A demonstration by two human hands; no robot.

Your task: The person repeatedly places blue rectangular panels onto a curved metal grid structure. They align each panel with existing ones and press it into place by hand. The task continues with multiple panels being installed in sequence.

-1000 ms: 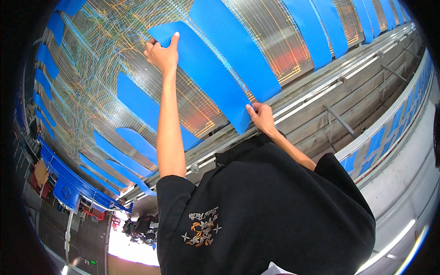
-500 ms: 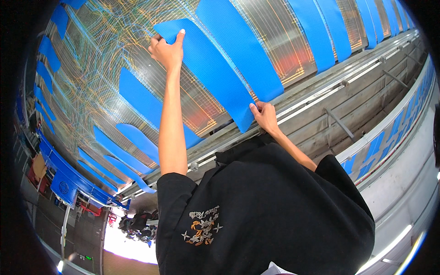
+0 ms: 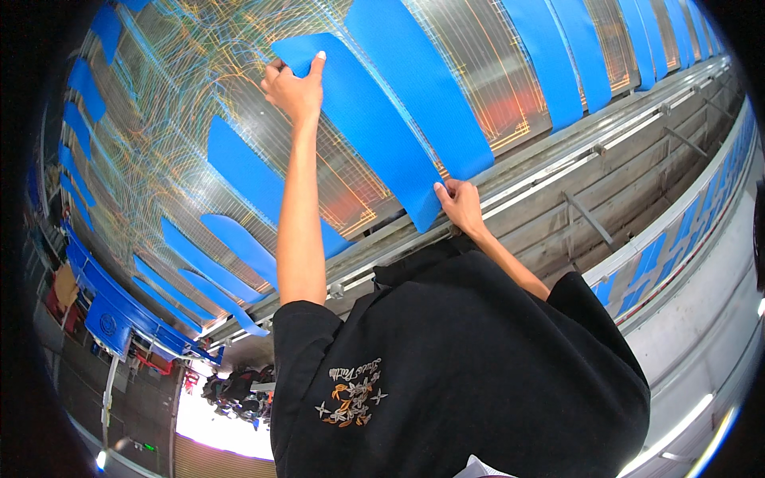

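A long blue textured sheet piece (image 3: 362,119) lies across the metal table (image 3: 335,171), which is covered in coloured printed lines. My left hand (image 3: 295,92) pinches its far left edge, thumb on top and fingers curled beneath. At the near end, my right hand (image 3: 460,203) grips the corner between thumb and fingers; that end hangs slightly past the table's edge. Just right of it lies a second blue piece (image 3: 422,88), close alongside with a narrow strip of lines showing between. Another blue piece (image 3: 247,167) rests to the left, partly behind my left forearm.
More blue pieces (image 3: 542,64) lie in rows along the table to both sides. A metal rail (image 3: 550,187) edges the table on my side, with a framed trough (image 3: 590,215) below. Blue machine parts (image 3: 111,319) stand at the lower left.
Both hands keep their hold on the blue sheet piece. The left hand has shifted very slightly to the right; otherwise little differs.
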